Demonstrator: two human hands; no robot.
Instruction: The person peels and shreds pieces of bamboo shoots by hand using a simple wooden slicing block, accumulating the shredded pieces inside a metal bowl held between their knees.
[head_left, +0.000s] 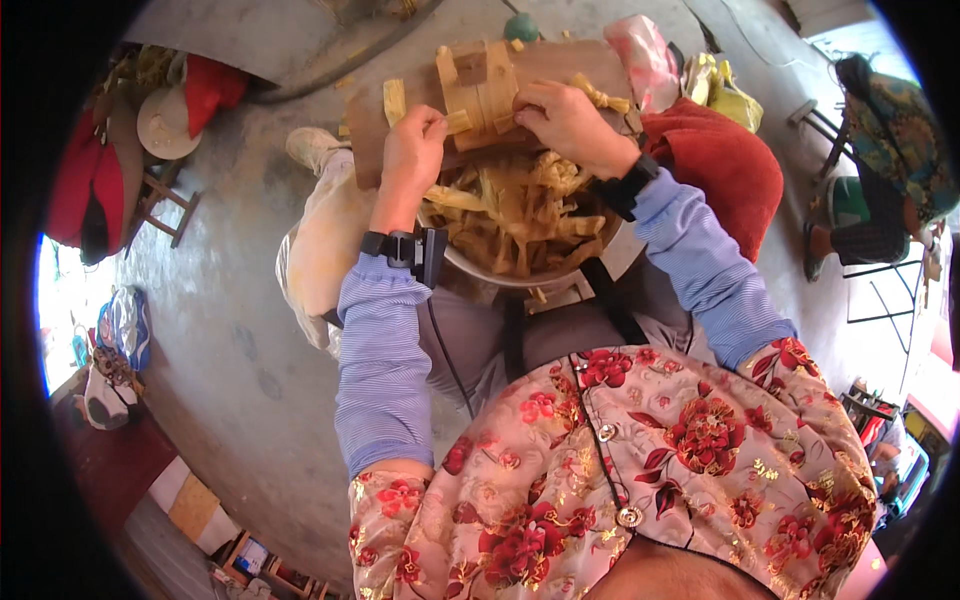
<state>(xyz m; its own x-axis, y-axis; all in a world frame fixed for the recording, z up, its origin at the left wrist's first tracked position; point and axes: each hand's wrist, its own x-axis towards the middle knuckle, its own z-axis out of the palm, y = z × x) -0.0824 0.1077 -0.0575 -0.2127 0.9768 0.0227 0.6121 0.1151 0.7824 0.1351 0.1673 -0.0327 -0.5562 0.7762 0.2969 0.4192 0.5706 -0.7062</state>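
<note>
A brown board (420,80) lies across the far side of a wide pale basin (515,279). Several flat yellowish strips, limp and leaf-like, are laid on the board; I cannot tell their exact kind. At the board's left part, my left hand (413,150) is closed, its fingertips pinching the end of a short strip (458,122). My right hand (575,125) has its fingers bent together at the right edge of a wider strip (500,85). Below both hands, the basin holds a heap of crumpled yellowish strips (520,215).
A red cloth (715,165) is bunched right of the basin, with a pink-and-white plastic bag (642,62) beyond it. A dark hose (350,70) curves over the grey floor (230,320). Another person (885,170) sits at the far right. A wooden stool (165,205) stands at left.
</note>
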